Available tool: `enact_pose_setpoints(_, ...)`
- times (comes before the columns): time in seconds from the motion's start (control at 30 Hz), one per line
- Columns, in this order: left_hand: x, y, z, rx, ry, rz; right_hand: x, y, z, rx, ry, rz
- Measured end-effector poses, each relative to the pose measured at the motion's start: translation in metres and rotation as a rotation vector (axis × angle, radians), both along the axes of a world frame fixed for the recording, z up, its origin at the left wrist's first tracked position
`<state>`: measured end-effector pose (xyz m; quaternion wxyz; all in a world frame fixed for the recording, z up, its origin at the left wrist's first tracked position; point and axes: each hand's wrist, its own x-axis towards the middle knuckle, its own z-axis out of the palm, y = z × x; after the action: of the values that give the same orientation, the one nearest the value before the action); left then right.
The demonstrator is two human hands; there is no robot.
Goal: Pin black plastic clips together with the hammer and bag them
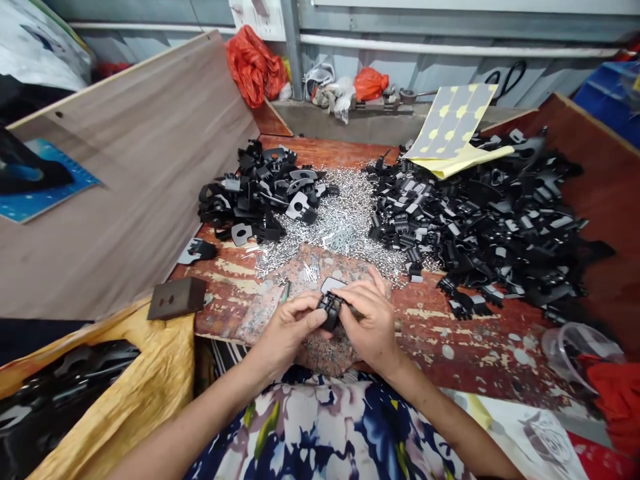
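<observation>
In front of my body, over a speckled stone slab [250, 320], my left hand [295, 323] grips a small black plastic part [330, 310] between thumb and fingers. The part has hinge-like knuckles and a pale flat face at its far side. My right hand [370, 317] is closed at the right side of the same part, its fingertips touching it. A slim dark piece shows under the right fingers; what it is I cannot make out. Just beyond the hands lie several loose metal pins [311, 269], with a thin green-tipped tool [285, 292] close to my left fingers.
A big heap of shiny pins [345, 213] spreads behind the slab. Black plastic parts pile up left [270, 187] and right [480, 220]. A yellow-backed sticker sheet [450, 123] rests on the right pile. Also there: a brown block [177, 298], a clear tub [580, 350], wooden side boards [150, 167].
</observation>
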<state>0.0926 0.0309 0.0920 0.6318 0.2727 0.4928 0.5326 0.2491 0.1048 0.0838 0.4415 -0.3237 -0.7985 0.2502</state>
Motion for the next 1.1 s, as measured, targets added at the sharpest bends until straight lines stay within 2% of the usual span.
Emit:
enact_pose_setpoints(0.17, -0.002, -0.001, -0.003, 0.033, -0.058, 0.020, 0.001, -0.005, -0.008, 0.001, 0.006, 0.037)
enact_pose_setpoints(0.3, -0.002, -0.001, -0.006, 0.030, -0.047, 0.022, 0.004, -0.006, -0.012, 0.002, -0.014, 0.135)
enact_pose_setpoints(0.5, -0.013, -0.003, -0.014, -0.138, 0.015, 0.017, 0.001, -0.011, -0.025, -0.098, -0.059, 0.229)
enact_pose_setpoints(0.63, -0.024, -0.006, -0.014, -0.120, 0.102, -0.027, 0.003, -0.012, -0.025, -0.236, -0.006, 0.349)
enact_pose_setpoints(0.73, -0.032, -0.011, -0.011, -0.098, 0.107, -0.107, 0.015, 0.005, -0.017, -0.252, -0.108, 0.471)
enact_pose_setpoints(0.8, -0.038, -0.014, -0.011, -0.107, 0.100, -0.110, 0.026, 0.025, -0.017, -0.141, -0.205, 0.384)
enact_pose_setpoints(0.87, -0.042, -0.017, -0.014, -0.107, 0.118, -0.065, 0.035, 0.046, -0.025, -0.010, -0.275, 0.261)
enact_pose_setpoints(0.9, -0.044, -0.018, -0.016, -0.110, 0.131, -0.037, 0.038, 0.056, -0.031, 0.022, -0.309, 0.246)
enact_pose_setpoints(1.03, -0.048, -0.021, -0.023, -0.151, 0.191, 0.031, 0.041, 0.075, -0.053, -0.036, -0.376, 0.333)
enact_pose_setpoints(1.1, -0.047, -0.020, -0.022, -0.124, 0.265, 0.050, 0.041, 0.073, -0.054, -0.109, -0.351, 0.289)
